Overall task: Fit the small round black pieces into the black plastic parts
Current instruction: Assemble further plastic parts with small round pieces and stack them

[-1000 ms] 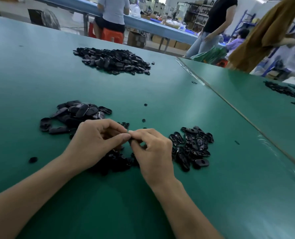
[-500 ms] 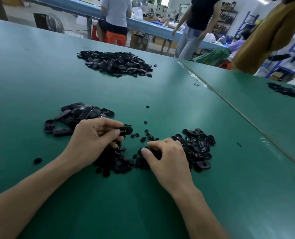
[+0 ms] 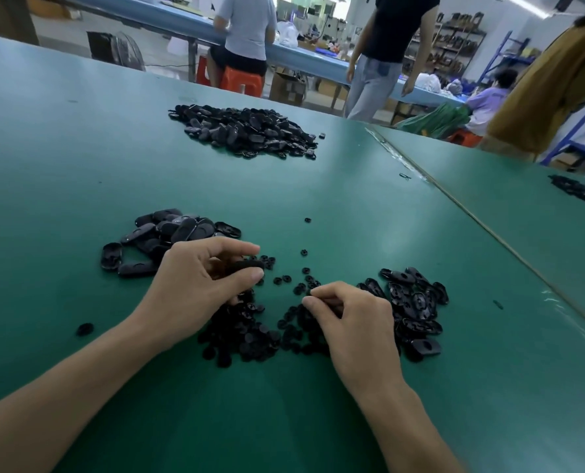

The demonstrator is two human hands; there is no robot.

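Black plastic part: oblong, held off the surface in the left hand, index finger above and thumb below, other fingers curled behind it. Position: just right of the near-left pile of like parts, smooth backs mostly up, and just beyond the heap of small round black pieces.

Right hand: back to camera, fingers curled, thumb and index tips together low over the right end of that heap. Whether a piece sits between the tips: cannot tell, the fingers hide it.

Loose round pieces lie scattered on the surface beyond both hands. Near-right pile of parts, hollow sides mostly up, just beside the right hand. One stray dark piece lies alone beside the left forearm.

Green table: a broad stretch of surface separates the near piles from the large far pile; more surface left of the near-left pile and in front of the forearms. The far edge runs just behind the far pile. Right side: seam against a second green table, which carries its own dark pile at the frame edge.

Beyond the far edge: orange stool; cardboard box, contents not legible
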